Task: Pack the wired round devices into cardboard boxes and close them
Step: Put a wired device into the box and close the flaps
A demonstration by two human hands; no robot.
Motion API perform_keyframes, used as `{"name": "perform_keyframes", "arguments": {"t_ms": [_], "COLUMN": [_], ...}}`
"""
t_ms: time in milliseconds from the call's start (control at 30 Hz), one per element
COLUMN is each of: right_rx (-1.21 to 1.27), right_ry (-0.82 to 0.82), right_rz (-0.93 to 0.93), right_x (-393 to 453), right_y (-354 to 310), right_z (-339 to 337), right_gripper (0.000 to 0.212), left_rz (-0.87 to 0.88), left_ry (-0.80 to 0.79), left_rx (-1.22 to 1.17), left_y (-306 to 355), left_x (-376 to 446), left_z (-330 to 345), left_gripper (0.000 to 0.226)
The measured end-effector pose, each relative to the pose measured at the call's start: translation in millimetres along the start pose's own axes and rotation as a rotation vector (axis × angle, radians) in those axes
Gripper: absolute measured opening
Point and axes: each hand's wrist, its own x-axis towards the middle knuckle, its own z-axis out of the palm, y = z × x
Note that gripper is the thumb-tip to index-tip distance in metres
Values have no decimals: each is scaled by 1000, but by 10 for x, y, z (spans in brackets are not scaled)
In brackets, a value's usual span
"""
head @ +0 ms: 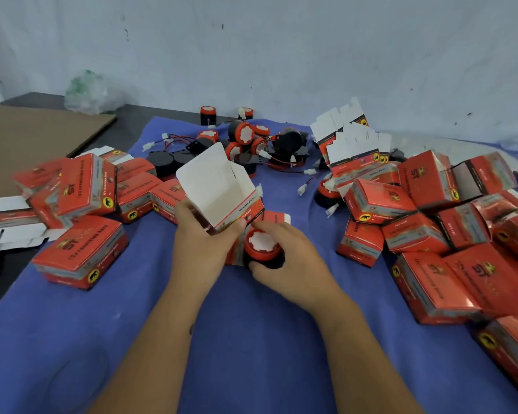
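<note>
Left hand [202, 234], centre of the frame: fingers are curling closed around the lower corner of an open box [222, 189], which is tilting with its white inside and raised flap facing the camera.

Right hand [284, 264], just right of it: fingers are wrapping narrowly around a round device [262, 245], black body, red cap, white centre disc, sitting just below and touching the box's open mouth.

Surface: a blue cloth [251, 354] is covering a dark table, with a brown cardboard sheet [27, 138] lying at the upper left and a pale wall [281, 55] standing behind.

Closed red boxes [81, 252] are lying at the left, loose devices [245, 138] with red-and-black wires are piling at the upper centre, and another heap of red boxes [431, 228] is crowding the right.
</note>
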Motion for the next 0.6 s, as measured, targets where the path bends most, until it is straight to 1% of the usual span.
{"name": "perform_keyframes", "arguments": {"t_ms": [67,167,200,233,267,300,400,500,567,600], "right_rx": [-33,-115,-156,-185,-203,-218,-259,-202,-179,-227], "right_ry": [180,596,703,754,752,710,490,314,297,316], "right_rz": [-46,-169,-235,-292,-325,-330,-276,-225,-187,-183], "right_x": [2,39,54,58,57,51,31,20,25,30], "right_y": [-77,-197,-221,-237,-247,-256,-275,-254,-250,-249], "right_z": [27,12,2,-1,8,26,73,68,58,63], "right_gripper": [58,56,53,50,49,48,49,59,63,61], "left_rz": [-4,-2,17,43,71,96,158,123,80,66], "left_ry": [-5,-36,-71,-113,-154,-192,-304,-336,-335,-342], "left_rx": [15,67,102,140,172,198,268,280,261,251], "left_y": [7,52,72,92,112,132,136,92,74,69], "left_x": [6,-5,-12,-21,-34,-46,-65,-63,-50,-48], "left_z": [-24,-76,-86,-88,-84,-76,-43,-30,-33,-34], "left_gripper": [54,60,61,61,61,59,49,42,46,48]}}
